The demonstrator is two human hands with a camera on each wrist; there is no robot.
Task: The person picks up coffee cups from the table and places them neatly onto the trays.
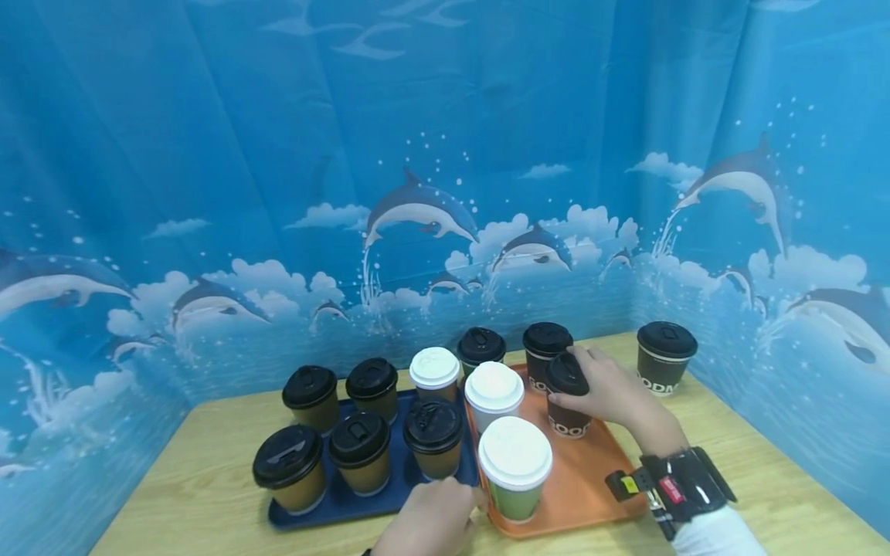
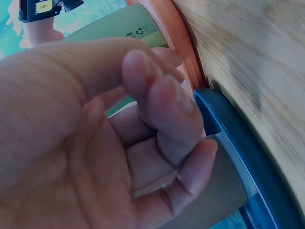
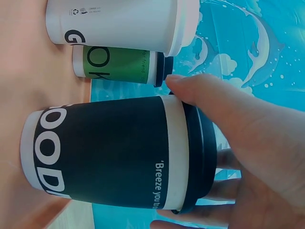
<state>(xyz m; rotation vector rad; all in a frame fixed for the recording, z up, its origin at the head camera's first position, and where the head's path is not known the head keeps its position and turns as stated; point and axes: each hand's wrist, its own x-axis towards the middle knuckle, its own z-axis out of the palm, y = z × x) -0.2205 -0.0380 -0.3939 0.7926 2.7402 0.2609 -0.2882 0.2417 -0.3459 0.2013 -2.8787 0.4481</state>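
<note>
My right hand grips a black paper coffee cup at its black lid, thumb on one side and fingers behind. In the right wrist view this cup shows white lettering and stands upright at the orange tray's surface. My left hand is at the trays' front edges, near a green cup with a white lid. In the left wrist view its fingers are loosely curled with nothing held; a brown cup is partly hidden behind them.
The orange tray also carries white-lidded cups and another black cup. Beside it, a blue tray bears several brown cups with black lids and one with a white lid. Another black cup stands on the wooden table at right.
</note>
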